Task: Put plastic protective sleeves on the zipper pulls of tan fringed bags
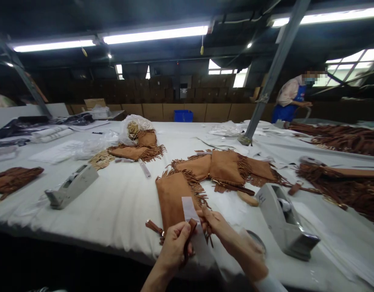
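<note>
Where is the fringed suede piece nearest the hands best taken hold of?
Hold the suede piece by its plain left edge, coming from the left and above: it lies flat on the white table, and fringe runs along its right side, so that edge looks cleanest.

Left hand (174,248) gripping narrow brown leather strap (189,237); right hand (232,241) holding white paper strip (189,209) over tan fringed suede panel (173,200).

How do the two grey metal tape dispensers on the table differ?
The grey metal tape dispenser by the right hand sits nearer and looks bigger than the grey metal tape dispenser at left. Their long sides slant opposite ways. Only the nearer shows a handwritten mark. Both share one boxy shape on the white-covered table.
</note>
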Tool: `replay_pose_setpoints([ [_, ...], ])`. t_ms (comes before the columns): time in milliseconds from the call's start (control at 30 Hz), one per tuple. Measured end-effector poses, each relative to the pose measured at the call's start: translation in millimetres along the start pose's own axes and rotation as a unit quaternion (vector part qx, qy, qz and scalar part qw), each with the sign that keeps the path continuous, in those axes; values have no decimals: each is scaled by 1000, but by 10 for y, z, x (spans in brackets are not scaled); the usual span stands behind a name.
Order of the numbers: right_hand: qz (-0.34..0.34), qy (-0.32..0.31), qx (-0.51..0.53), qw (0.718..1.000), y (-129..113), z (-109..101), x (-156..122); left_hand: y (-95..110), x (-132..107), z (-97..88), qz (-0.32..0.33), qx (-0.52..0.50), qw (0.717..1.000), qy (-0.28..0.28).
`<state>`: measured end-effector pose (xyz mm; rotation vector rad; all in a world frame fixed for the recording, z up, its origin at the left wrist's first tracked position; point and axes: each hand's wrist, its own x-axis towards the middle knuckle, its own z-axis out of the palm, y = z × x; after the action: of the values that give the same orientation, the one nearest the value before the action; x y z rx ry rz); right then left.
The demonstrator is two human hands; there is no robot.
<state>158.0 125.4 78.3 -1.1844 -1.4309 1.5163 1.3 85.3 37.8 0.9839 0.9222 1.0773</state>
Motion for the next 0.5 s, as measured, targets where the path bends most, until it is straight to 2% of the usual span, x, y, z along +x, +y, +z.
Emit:
replay_pose_setpoints([
  [67,-3,-51,-72,996,70,-25,-121,-37,26,-27,20,25,999,22],
  [167,-1,-94,-125,988,199,-37,-285,-43,51,-39,39,61,997,16],
  [333,45,-59,-98,992,362,94,-394,-56,89,-52,31,17,999,14],
  [433,70,-22,-79,994,369,179,-422,-64,92,-79,21,9,1000,13],
  [500,64,-24,-69,995,333,211,-441,-47,82,-84,29,24,999,14],
])
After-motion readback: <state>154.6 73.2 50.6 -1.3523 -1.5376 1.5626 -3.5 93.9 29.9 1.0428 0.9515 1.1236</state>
